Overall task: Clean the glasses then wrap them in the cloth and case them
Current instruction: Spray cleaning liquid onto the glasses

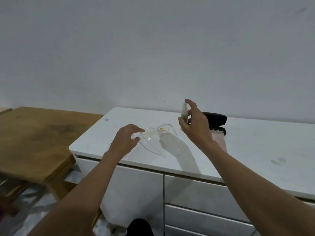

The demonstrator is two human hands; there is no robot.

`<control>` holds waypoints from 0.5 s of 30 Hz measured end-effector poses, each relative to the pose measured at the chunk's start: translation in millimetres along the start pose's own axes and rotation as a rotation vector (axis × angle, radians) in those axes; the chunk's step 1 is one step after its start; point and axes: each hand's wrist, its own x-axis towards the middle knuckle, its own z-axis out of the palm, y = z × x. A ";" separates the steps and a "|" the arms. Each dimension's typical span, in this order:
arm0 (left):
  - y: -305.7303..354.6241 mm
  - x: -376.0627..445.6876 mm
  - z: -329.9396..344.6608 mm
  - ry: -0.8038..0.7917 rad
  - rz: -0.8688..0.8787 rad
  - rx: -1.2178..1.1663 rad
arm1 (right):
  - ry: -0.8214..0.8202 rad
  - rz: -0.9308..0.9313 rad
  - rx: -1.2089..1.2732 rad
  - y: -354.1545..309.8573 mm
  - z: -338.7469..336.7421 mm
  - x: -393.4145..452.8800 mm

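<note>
Looking down through the head camera, I see both bare forearms reaching out over a white desk [238, 142] with drawers below its front edge. My left hand [125, 140] sits at the left end of the clear glasses [157, 133], its fingers [139, 130] curled and pinching the frame at the corner by the left lens. The glasses lie open on the desk, lenses toward the wall, both arms stretched back toward me, and each lens carries a yellowish smudge. My right hand [196, 125] is raised just right of the glasses and grips a small white spray bottle [184, 113] upright, with the forefinger resting over its top and the thumb curled round the lower part. Behind that hand a black glasses case [216, 120] stands open near the wall, and a pale pink cloth [219, 138] lies in front of the case, partly hidden by my wrist. Off to the left a brown wooden table [34, 140] stands beside the desk, lower than it. A plain white wall [153, 48] fills the upper half of the view.
</note>
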 end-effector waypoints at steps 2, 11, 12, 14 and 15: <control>-1.5 -1.2 8.5 0.035 -0.015 -0.026 | -0.007 0.012 -0.003 2.8 0.8 -0.3; -1.9 6.6 36.0 0.189 0.025 -0.054 | 0.013 0.034 -0.051 17.6 -5.2 -4.9; -1.1 8.0 37.6 0.213 0.039 -0.060 | 0.017 0.033 -0.057 18.5 -6.2 -5.6; 2.2 11.7 38.9 0.261 0.047 -0.081 | 0.025 0.043 -0.058 19.0 -8.1 -7.0; 4.4 14.0 39.0 0.283 0.034 -0.108 | 0.029 0.053 -0.055 19.3 -8.9 -7.6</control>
